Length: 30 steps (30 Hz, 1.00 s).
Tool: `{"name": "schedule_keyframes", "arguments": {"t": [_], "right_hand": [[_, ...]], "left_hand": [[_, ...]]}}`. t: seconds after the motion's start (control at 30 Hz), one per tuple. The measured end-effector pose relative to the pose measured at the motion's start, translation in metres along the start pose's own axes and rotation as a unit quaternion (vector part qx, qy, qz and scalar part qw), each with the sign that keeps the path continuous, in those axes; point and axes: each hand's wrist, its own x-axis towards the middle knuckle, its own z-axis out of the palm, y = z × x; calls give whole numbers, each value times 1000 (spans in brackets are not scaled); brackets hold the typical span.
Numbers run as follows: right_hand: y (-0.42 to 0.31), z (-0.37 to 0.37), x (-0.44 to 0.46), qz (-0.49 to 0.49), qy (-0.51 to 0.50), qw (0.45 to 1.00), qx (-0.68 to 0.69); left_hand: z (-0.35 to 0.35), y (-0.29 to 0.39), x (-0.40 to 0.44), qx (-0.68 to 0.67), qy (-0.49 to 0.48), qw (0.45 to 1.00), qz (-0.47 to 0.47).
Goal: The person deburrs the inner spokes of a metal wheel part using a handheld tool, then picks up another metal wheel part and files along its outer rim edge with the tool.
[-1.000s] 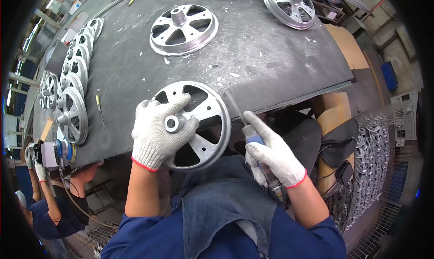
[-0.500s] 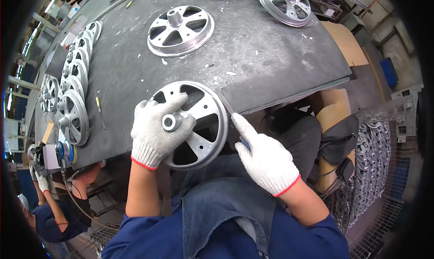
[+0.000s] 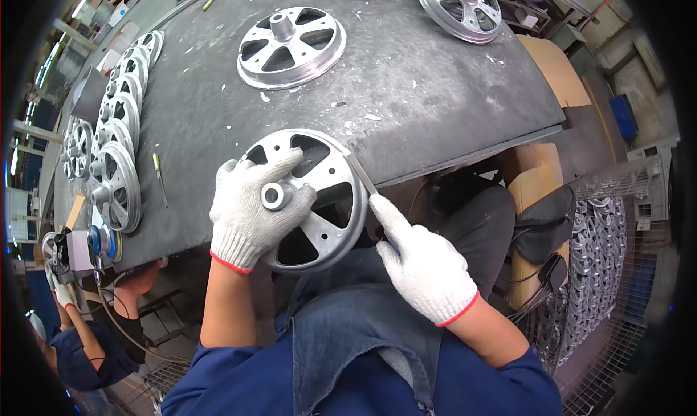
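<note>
wheel (image 3: 315, 226) at the near edge of the desk (image 3: 196, 125), hub (image 3: 287, 197) facing up and near side reaching out past the edge. left hand (image 3: 250, 209): gloved, laid over the wheel, thumb and forefinger gripping either side of the hub. right hand (image 3: 428, 271): gloved, curled about a slim tool (image 3: 361, 175), forefinger stretched along it; the tool lies along the rim (image 3: 359, 216), whether touching or just beside cannot be told. handling, as judged from the bare metal look: stiff throughout, fairly heavy, unlikely to bend or break under the fingers, somewhat slippery on smooth faces, perhaps sharp at the rim. best hold: the hub, or a spoke (image 3: 319, 174), leaving the rim free; the overhanging side probably needs steadying against tipping.
</note>
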Motion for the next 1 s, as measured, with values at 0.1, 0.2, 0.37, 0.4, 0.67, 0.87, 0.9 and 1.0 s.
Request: {"name": "schedule_keyframes", "arguments": {"t": [0.1,0.2,0.37,0.4,0.67,0.87,0.9,1.0], "right_hand": [[13,3,5,-73,33,992,95],[6,-36,19,125,-202,835,496],[37,-12,30,100,-215,733,638],[37,-12,31,102,-213,752,615],[39,-14,34,106,-213,785,572],[16,-13,19,-26,-60,959,275],[9,-15,17,-7,-54,974,219],[-4,-30,18,38,-71,985,154]], "left_hand": [[0,1,0,9,-13,1000,-8],[0,2,1,6,-3,1000,4],[-2,2,0,11,-12,1000,-2],[-3,3,1,11,-12,1000,-2],[-5,6,1,5,-18,1000,-12],[-2,4,1,12,-10,1000,-6],[-2,5,2,12,-10,1000,-6],[-3,6,-3,27,2,1000,4]]}}
